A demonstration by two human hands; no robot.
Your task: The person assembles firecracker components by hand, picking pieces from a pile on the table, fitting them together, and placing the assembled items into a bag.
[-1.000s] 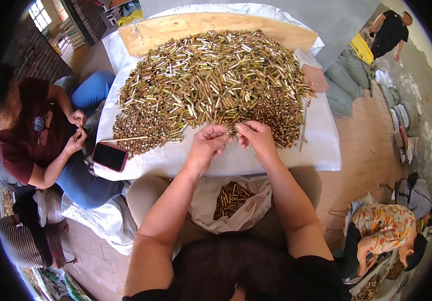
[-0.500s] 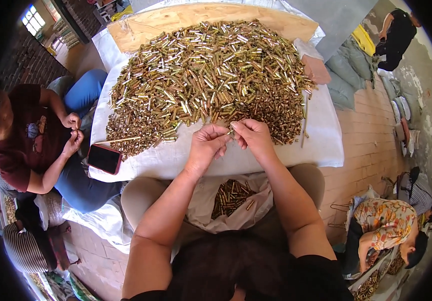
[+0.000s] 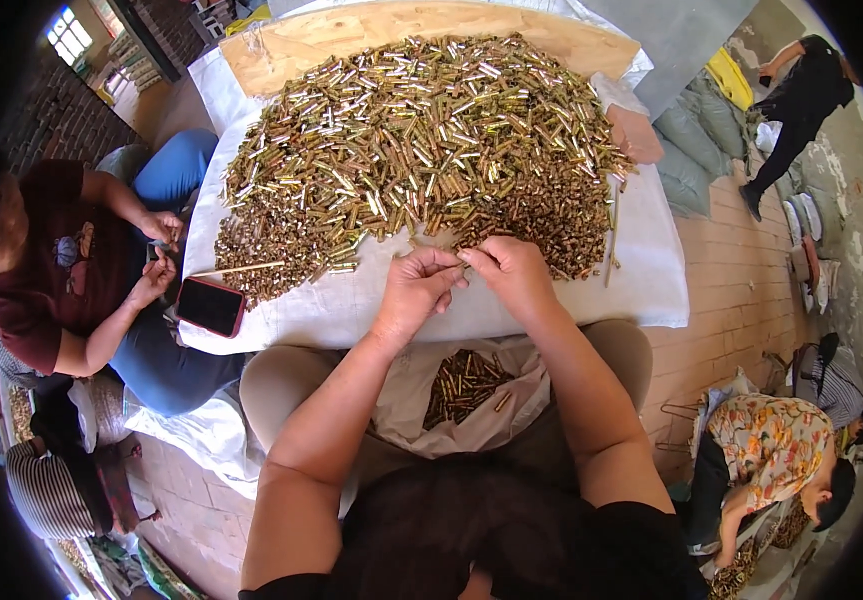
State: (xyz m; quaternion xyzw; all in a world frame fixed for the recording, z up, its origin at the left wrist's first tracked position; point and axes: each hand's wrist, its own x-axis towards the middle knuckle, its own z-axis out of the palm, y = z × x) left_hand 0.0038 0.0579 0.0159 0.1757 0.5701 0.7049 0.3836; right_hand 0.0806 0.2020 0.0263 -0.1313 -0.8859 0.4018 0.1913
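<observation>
My left hand [image 3: 416, 290] and my right hand [image 3: 513, 278] meet at the near edge of the heap, fingertips pinched together. Between them is a small brass-coloured metal piece, mostly hidden by the fingers. Just beyond lies a wide heap of brass-coloured metal tubes [image 3: 421, 130]. Shorter, nut-like metal pieces are piled at its near left [image 3: 276, 240] and near right [image 3: 566, 225]. Below my wrists, between my knees, a white sack [image 3: 496, 432] gapes with several metal tubes [image 3: 459, 385] inside.
A wooden board [image 3: 431, 35] backs the heap on the white-covered table [image 3: 611, 305]. Thin sticks lie at both sides; a phone [image 3: 211, 306] rests at the left corner. A co-worker [image 3: 61, 260] sits close on the left. Others are at the right, near filled sacks [image 3: 686, 150].
My hands stay nearly in place, and the fingertips now cover more of the small piece. The left co-worker's hands shifted slightly. At the far right, a person in black has stepped.
</observation>
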